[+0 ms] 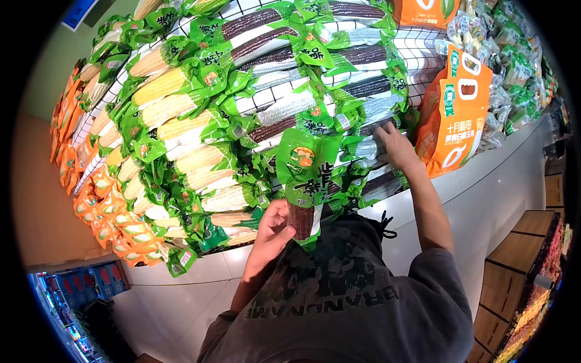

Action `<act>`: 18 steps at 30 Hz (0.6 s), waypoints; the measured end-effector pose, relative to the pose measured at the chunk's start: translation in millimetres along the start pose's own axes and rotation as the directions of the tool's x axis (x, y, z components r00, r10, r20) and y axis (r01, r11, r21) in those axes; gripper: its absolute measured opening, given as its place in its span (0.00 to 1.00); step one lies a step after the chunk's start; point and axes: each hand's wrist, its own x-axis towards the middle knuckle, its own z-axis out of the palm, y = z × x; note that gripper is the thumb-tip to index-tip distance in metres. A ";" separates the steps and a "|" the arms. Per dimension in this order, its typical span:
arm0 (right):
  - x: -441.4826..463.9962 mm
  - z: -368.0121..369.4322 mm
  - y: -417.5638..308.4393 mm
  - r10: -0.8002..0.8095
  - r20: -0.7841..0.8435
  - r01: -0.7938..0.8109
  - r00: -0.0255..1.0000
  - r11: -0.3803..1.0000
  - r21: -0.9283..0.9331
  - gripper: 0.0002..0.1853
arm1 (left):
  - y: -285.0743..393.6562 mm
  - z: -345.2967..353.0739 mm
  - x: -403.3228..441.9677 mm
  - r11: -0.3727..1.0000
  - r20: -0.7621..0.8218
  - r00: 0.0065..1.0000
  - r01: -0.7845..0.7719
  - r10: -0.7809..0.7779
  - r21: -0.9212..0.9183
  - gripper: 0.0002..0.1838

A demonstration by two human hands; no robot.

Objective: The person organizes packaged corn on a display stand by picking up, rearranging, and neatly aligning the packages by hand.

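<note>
My left hand (275, 233) is wrapped round the lower end of a green packet of dark corn (304, 193), which stands upright in front of my shirt. To the right, my right hand (396, 145) reaches onto the packed corn, its fingers bent over a dark packet (376, 127) in the pile; whether they grip it is unclear. Rows of sealed packets surround both hands: yellow corn (162, 86) and pale corn (196, 157) on the left, purple corn (254, 23) and near-black corn (366, 86) in the middle and on the right.
Orange bags (466, 109) stand right of my right hand, with clear and green packets (517, 66) beyond. Small orange packets (130, 233) lie at the lower left. A white-and-black grid cloth (423, 45) shows between rows. Wooden crates (514, 272) stand at the lower right.
</note>
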 end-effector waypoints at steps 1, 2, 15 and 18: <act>1.4 -2.9 0.6 -0.004 0.038 0.004 0.999 1.000 -0.004 0.39 | -2.0 -3.3 -0.8 1.000 0.000 1.000 -0.004 0.004 -0.001 0.26; 3.1 -5.4 0.2 -0.009 0.075 0.010 0.997 1.000 -0.008 0.38 | -4.7 -10.0 -1.5 0.999 0.048 0.999 -0.016 0.015 0.030 0.26; 18.1 -35.5 2.8 -0.082 0.217 0.066 0.973 0.995 0.077 0.22 | -3.4 -13.5 -8.2 0.997 0.080 0.997 -0.022 0.016 0.072 0.25; 23.4 -46.4 2.9 -0.121 0.206 0.104 0.971 0.990 0.090 0.17 | -2.1 -14.1 -6.9 0.995 0.088 0.996 -0.014 0.006 0.096 0.24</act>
